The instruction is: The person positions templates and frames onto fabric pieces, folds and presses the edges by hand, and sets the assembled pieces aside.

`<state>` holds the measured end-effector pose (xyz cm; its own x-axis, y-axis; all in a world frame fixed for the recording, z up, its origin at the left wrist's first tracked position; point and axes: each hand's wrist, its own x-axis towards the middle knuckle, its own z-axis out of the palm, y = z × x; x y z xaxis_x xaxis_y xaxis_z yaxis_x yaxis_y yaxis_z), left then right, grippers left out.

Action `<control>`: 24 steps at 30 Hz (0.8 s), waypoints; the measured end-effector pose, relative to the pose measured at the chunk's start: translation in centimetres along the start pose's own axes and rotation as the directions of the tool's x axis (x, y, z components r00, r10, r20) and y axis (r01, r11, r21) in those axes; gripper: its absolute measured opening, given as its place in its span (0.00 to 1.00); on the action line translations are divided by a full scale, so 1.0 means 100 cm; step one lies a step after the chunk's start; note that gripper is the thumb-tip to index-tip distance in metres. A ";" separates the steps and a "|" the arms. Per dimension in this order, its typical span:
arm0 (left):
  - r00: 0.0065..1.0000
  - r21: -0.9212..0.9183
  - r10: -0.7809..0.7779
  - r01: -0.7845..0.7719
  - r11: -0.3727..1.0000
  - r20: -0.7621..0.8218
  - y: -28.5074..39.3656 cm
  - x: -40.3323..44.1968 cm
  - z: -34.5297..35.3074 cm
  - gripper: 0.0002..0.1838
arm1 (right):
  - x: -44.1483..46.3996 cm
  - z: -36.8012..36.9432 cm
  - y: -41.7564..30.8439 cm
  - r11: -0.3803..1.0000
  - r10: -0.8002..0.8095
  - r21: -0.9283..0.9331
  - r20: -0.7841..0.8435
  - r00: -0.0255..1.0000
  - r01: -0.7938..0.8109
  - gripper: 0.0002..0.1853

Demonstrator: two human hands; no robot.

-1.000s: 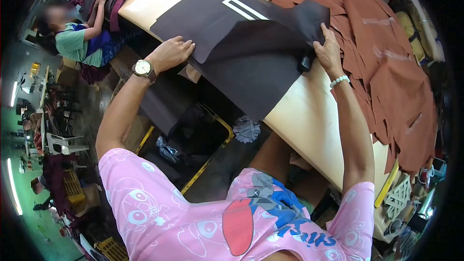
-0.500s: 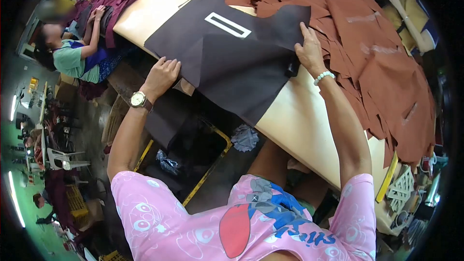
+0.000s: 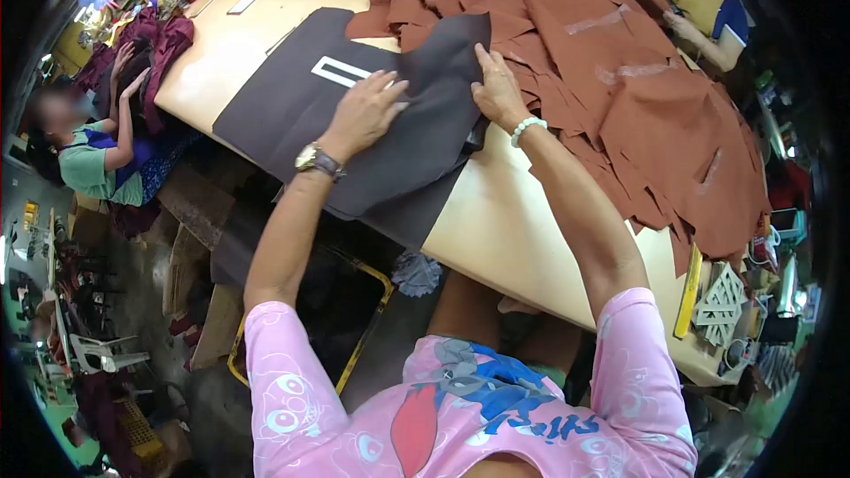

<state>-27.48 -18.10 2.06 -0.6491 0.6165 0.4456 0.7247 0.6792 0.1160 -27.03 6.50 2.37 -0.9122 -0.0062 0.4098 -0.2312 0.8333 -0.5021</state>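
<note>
A dark brown fabric piece (image 3: 274,111) lies across the table's near edge, part of it hanging over. On it rests a white slotted rectangular template (image 3: 335,71), its right part hidden behind my left hand (image 3: 363,115). That hand is open, fingers stretched over the fabric beside the template; whether it presses down I cannot tell. My right hand (image 3: 498,90) pinches the raised right corner of the dark fabric between thumb and fingers. A small black object (image 3: 476,135) shows partly under the fabric below my right hand.
Rust-brown fabric pieces (image 3: 620,97) are heaped along the right of the cream table (image 3: 522,221). A yellow strip (image 3: 688,292) and a white lattice piece (image 3: 719,301) lie at the right end. One co-worker (image 3: 97,155) handles maroon cloth at left; another (image 3: 699,0) is at upper right.
My left hand has let go of the fabric's left edge and moved right, over the fabric beside the template. My right hand still holds the corner. The view has shifted.
</note>
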 end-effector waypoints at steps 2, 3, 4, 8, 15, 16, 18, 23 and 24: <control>1.000 -0.025 -0.005 0.005 1.000 -0.010 0.020 0.016 0.018 0.25 | 0.001 -0.003 0.000 1.000 0.007 0.010 0.012 1.000 -0.007 0.34; 1.000 -0.012 -0.017 0.017 1.000 0.001 0.029 0.021 0.027 0.28 | 0.001 -0.004 -0.001 1.000 0.014 0.017 0.021 1.000 -0.014 0.34; 0.999 -0.037 -0.039 0.040 0.998 0.026 0.034 0.024 0.038 0.32 | 0.000 -0.005 -0.001 0.999 0.021 0.027 0.026 0.999 -0.021 0.34; 0.993 -0.035 -0.089 0.092 0.995 0.073 0.048 0.021 0.064 0.34 | -0.003 -0.005 0.008 0.998 0.009 0.056 -0.077 0.997 -0.005 0.33; 0.995 0.015 -0.087 0.086 0.996 0.050 0.041 0.022 0.077 0.36 | -0.049 -0.027 -0.009 0.944 0.264 0.206 0.003 0.964 -0.259 0.30; 0.993 0.033 -0.087 0.085 0.996 0.077 0.041 0.022 0.077 0.36 | -0.058 -0.017 -0.013 0.957 0.256 0.136 0.010 0.967 -0.255 0.32; 0.988 0.072 -0.090 0.081 0.994 0.129 0.040 0.023 0.076 0.34 | -0.061 -0.010 -0.025 0.944 0.329 0.010 0.079 0.941 -0.331 0.44; 0.980 0.045 -0.087 0.080 0.996 0.177 0.043 0.022 0.068 0.30 | -0.062 -0.023 -0.048 0.905 0.415 -0.014 0.255 0.873 -0.426 0.56; 0.978 0.019 -0.098 0.096 0.995 0.182 0.045 0.022 0.065 0.30 | -0.065 -0.018 -0.044 0.905 0.406 0.048 0.209 0.890 -0.423 0.57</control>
<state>-27.18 -11.10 -2.20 -0.7481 0.6094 0.2627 0.6546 0.7425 0.1418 -19.48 3.90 3.29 -0.9762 0.2168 0.0018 0.1609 0.7301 -0.6642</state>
